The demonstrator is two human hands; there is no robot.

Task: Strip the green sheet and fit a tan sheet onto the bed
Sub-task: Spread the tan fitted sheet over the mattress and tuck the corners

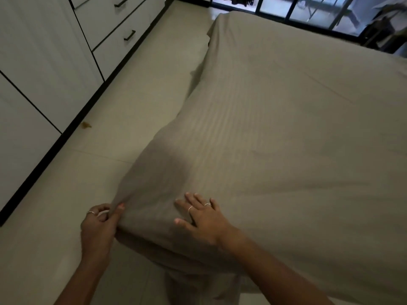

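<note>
A tan sheet (275, 133) with faint woven stripes covers the whole top of the bed (220, 264) and hangs over its sides. At the near corner of the bed the cloth is bunched and drapes down toward the floor (136, 89).

The left hand (99, 225) is at that near corner, on the side of the bed facing the floor. Its thumb and fingers are curled and pinch a fold of the sheet's edge, with the cloth gathered between the thumb and the first finger. A ring shows on one finger.

The right hand (202, 216) lies flat on top of the bed, just inward from the same corner. Its fingers are straight and slightly apart, pressing the sheet down — the thumb points toward the left hand. Two rings show on it. Both forearms reach in from the near edge of the view.

Long soft creases run across the sheet from the near corner toward the far side of the bed.

Beside the bed, across the strip of pale floor, stands a white cabinet (44, 62) with black-handled drawers (114, 29) and a dark base strip. A small yellowish scrap (86, 125) lies on the floor close to that strip. Beyond the far end of the bed is a dark-framed glass door (293, 7).
</note>
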